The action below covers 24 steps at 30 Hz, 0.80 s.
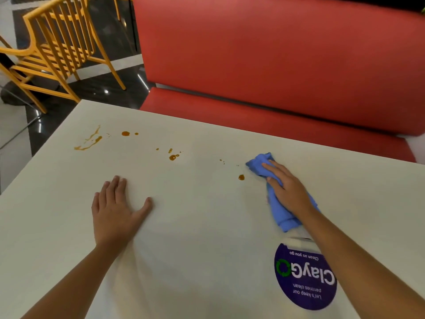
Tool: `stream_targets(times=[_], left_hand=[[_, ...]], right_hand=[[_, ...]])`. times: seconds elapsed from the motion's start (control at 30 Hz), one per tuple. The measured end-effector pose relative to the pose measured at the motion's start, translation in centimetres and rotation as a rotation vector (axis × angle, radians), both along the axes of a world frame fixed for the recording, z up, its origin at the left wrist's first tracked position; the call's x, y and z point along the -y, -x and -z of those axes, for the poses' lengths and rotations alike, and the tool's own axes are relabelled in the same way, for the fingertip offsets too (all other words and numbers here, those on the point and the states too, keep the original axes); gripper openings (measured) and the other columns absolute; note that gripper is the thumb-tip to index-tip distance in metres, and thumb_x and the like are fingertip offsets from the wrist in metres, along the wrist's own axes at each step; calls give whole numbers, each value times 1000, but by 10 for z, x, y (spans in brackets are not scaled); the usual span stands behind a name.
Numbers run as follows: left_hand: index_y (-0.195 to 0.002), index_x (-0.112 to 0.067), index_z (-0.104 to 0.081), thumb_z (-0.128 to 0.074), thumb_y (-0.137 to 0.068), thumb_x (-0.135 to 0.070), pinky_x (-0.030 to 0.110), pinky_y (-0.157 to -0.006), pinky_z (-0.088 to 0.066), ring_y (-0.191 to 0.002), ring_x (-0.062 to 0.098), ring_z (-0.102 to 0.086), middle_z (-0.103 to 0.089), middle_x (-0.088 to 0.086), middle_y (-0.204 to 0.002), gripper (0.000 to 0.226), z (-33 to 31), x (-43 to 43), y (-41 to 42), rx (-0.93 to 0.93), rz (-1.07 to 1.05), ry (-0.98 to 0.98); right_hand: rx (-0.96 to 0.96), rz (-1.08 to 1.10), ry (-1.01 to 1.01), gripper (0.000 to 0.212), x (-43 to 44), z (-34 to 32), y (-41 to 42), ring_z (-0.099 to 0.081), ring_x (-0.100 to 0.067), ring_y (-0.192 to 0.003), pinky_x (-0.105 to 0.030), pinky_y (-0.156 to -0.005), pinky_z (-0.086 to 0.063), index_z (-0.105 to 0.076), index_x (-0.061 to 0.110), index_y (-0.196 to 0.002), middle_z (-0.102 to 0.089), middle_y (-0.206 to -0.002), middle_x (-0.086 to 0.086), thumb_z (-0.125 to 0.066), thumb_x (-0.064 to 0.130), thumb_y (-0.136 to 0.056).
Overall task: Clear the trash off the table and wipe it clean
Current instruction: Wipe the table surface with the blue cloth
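A white table [207, 238] carries brown sauce stains: a smear [90, 140] at the far left, drops [172, 156] in the middle and one drop [241, 177] just left of the cloth. My right hand [288, 188] presses flat on a crumpled blue cloth [261, 163] on the right side of the table, fingers spread over it. My left hand [118, 209] lies flat on the bare tabletop with fingers apart, holding nothing.
A round purple sticker [301, 279] is stuck near the table's front right, partly under my right forearm. A red bench seat [276, 65] runs behind the table's far edge. Yellow chairs [57, 44] stand on the dark floor at the far left.
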<state>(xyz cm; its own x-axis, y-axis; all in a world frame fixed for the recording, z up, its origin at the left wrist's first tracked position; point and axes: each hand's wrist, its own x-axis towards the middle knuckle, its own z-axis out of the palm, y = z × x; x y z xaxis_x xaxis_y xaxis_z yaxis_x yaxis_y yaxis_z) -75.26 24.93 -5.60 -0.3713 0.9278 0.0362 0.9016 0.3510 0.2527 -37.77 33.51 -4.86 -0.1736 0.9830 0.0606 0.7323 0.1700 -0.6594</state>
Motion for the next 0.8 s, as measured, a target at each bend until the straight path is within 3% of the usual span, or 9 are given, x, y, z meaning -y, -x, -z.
stream_targets(times=[0.13,0.23,0.33,0.4,0.6,0.67,0.8], left_hand=[[-144,-11,-29,-21,-69,-76,38,-118,-6,-143,19,-13,-23,3,-153,99,0,-1,-1,-4,-5,-2],[-144,-12,-28,-21,-70,-76,37,-118,-5,-143,19,-13,-23,3,-153,98,1,-1,-1,-13,-3,0],[-144,-12,-28,-21,-70,-76,37,-117,-4,-143,19,-12,-23,3,-153,98,1,-1,1,-2,-4,-1],[-144,-13,-28,-21,-70,-77,36,-117,-4,-143,19,-12,-23,2,-153,98,1,-1,2,5,-1,1],[-144,-12,-28,-21,-69,-77,37,-117,-3,-144,19,-11,-22,3,-153,99,-1,0,2,25,5,3],[-144,-13,-27,-20,-69,-77,37,-118,-3,-144,19,-10,-22,3,-154,99,-1,1,2,25,7,7],[-145,-12,-26,-19,-69,-76,37,-118,-2,-144,19,-9,-20,3,-154,100,0,0,1,27,7,14]], right_hand=[[82,298,36,43,-30,2,8,-31,-20,-136,-28,-103,-29,-40,19,-139,-31,-150,0,-39,12,-97],[199,447,76,46,-49,1,48,-32,-26,-133,-37,-99,-36,-32,19,-142,-25,-151,-3,-35,18,-97],[235,371,34,46,-47,3,91,-37,-28,-128,-37,-95,-38,-34,19,-141,-28,-149,-6,-38,20,-96],[220,291,-17,44,-35,4,110,-38,-24,-127,-30,-93,-36,-37,18,-140,-32,-148,-5,-39,16,-96],[-68,304,-82,42,-9,-5,104,-41,-23,-124,-6,-88,-23,-49,10,-132,-45,-135,-8,-40,-2,-93],[-105,408,-144,41,-3,-13,86,-40,-25,-125,-8,-92,-23,-50,8,-131,-44,-135,-12,-42,-3,-92],[-36,607,-164,43,9,-24,25,-36,-31,-130,-34,-105,-31,-44,10,-136,-37,-140,-18,-42,2,-94]])
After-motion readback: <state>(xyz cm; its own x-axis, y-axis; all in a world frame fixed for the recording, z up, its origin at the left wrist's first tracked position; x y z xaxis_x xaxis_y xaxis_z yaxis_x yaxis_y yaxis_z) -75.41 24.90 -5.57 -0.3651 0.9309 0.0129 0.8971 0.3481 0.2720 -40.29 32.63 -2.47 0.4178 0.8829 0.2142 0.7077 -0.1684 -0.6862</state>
